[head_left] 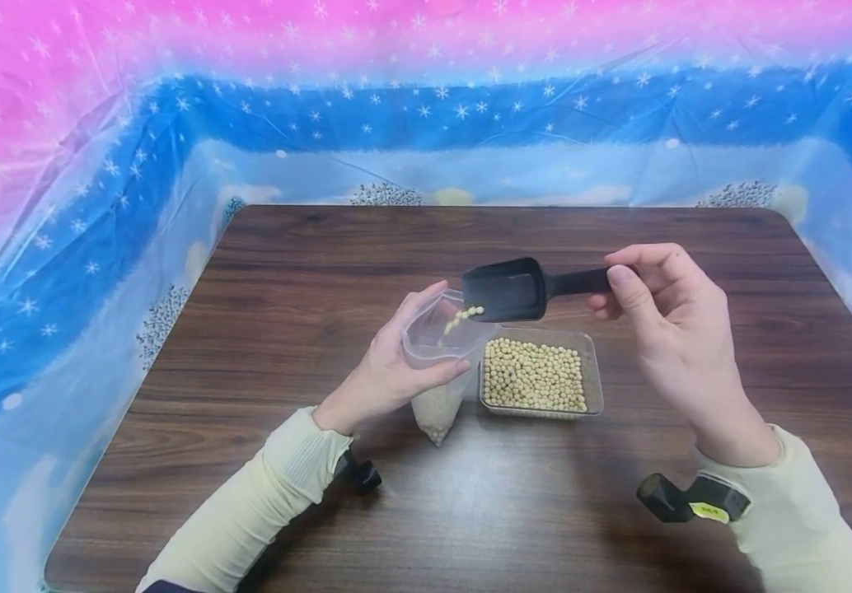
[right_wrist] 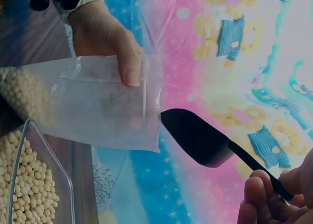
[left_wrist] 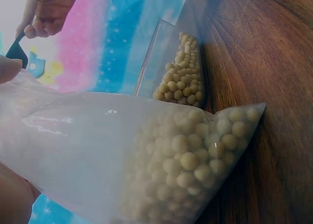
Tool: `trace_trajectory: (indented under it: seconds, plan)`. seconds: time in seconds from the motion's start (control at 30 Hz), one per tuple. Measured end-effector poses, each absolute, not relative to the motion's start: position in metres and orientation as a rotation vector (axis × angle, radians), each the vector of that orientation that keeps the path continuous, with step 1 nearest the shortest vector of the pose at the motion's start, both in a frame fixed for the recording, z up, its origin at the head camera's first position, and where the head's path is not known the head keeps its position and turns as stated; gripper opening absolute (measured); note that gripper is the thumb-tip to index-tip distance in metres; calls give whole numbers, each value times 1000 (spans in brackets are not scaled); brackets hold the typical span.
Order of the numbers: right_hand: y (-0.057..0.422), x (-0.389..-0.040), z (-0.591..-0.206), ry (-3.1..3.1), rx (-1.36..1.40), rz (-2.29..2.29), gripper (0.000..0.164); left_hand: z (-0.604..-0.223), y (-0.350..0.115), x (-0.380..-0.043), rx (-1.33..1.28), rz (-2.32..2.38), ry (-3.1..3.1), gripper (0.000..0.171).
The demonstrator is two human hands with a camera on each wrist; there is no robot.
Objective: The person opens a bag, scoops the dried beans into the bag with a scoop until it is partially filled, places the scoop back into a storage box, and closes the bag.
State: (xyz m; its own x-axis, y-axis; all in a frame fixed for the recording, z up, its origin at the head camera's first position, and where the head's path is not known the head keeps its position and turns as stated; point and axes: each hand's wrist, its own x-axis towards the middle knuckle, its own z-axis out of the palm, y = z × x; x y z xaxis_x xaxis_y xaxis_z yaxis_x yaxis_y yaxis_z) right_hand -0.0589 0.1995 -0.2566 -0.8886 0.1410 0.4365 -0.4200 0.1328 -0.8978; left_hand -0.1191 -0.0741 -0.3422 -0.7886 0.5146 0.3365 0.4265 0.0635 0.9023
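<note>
My left hand [head_left: 389,362] grips a clear zip bag [left_wrist: 83,131] near its mouth, thumb on the near side and fingers behind, so the mouth gapes. Soybeans [left_wrist: 190,160] fill the bag's lower end, which hangs close to the table. My right hand [head_left: 681,338] pinches the handle of a black scoop [head_left: 507,290] between thumb and fingers. The scoop's lip tilts down at the bag's mouth, and a few soybeans [head_left: 463,316] tumble off it into the bag. Beside the bag stands a clear plastic box [head_left: 595,387] holding many more soybeans.
The dark wood-grain table [head_left: 307,247] carries the box right of the bag. A pink and blue patterned cloth [head_left: 426,115] hangs around the table's far and side edges. Each wrist wears a black camera mount [head_left: 693,498].
</note>
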Motion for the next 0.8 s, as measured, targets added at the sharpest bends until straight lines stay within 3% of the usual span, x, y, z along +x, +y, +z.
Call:
trace_trajectory:
  seconds: [0.37,0.6,0.8]
  plan:
    - [203,-51,-253,-1879,248,1662,19,-341,-73,-119,1025,1875,2199,86]
    - [213,-40,-252,-2150,2,1328,24,-342,-71,-120,1052,1875,2244,84]
    - [220,-36,-266,-2344,22,1022,21,-343,-69,-121,1070,1904,2256,81]
